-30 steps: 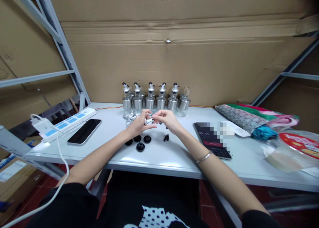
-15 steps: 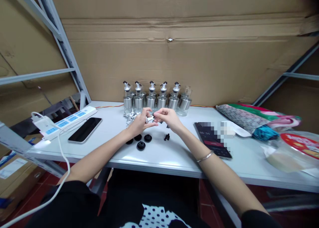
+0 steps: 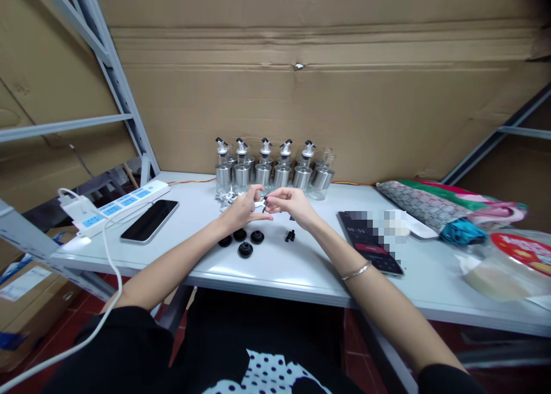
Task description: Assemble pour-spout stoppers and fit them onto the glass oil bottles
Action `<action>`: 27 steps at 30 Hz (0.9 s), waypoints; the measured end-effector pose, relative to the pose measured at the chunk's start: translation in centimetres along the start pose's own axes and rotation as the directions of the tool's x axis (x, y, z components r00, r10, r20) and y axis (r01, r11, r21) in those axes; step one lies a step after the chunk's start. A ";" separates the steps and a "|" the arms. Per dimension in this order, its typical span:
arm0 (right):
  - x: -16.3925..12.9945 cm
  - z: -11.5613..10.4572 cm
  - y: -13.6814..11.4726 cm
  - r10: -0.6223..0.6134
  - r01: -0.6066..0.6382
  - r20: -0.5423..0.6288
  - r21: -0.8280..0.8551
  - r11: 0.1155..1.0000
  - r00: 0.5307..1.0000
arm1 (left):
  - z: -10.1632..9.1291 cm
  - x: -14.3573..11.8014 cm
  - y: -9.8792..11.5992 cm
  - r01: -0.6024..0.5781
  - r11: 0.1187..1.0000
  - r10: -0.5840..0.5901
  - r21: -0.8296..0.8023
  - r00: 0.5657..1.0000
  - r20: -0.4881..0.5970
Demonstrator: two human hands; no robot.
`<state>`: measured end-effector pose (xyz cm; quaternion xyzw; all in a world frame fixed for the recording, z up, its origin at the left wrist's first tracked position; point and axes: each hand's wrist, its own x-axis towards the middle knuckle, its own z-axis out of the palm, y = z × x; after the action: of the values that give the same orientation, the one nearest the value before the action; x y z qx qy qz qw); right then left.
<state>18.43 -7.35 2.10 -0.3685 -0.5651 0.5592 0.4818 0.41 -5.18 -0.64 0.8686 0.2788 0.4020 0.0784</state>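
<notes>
Over the middle of the table, my left hand (image 3: 241,209) grips a small whitish spout piece (image 3: 259,205), mostly covered by the fingers. My right hand (image 3: 296,206) pinches a small black part (image 3: 265,201) against it; its exact shape is too small to make out. A pile of silvery-white pieces (image 3: 225,199) lies behind my left hand. Closer to me are several round black stoppers (image 3: 245,249), some partly under my left wrist. A cluster of small black parts (image 3: 290,235) rests below my right hand.
Glass bottles with steel sleeves (image 3: 263,175) stand in rows at the back, several topped with pour spouts. A power strip (image 3: 124,205) and a phone (image 3: 150,221) lie left. Right are another phone (image 3: 370,242), a patterned bag (image 3: 413,205) and a plastic tub (image 3: 508,268).
The view has shifted slightly, so everything sits a little further right. Both hands stay together at the small pieces, with only slight finger movement.
</notes>
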 end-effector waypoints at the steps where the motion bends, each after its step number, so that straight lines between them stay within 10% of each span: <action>1: 0.0 0.0 0.0 0.013 -0.013 0.001 0.001 1.000 1.000 | 0.0 0.0 -0.1 -0.023 1.000 0.023 0.015 1.000 0.001; 27: 0.2 -0.4 0.9 0.087 -0.089 0.035 0.060 0.994 0.996 | -0.4 0.0 -0.2 -0.057 0.998 0.060 -0.033 0.992 0.114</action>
<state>18.62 -6.95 1.20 -0.3690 -0.5386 0.6029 0.4585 0.03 -5.07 -0.48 0.8969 0.2423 0.3575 0.0953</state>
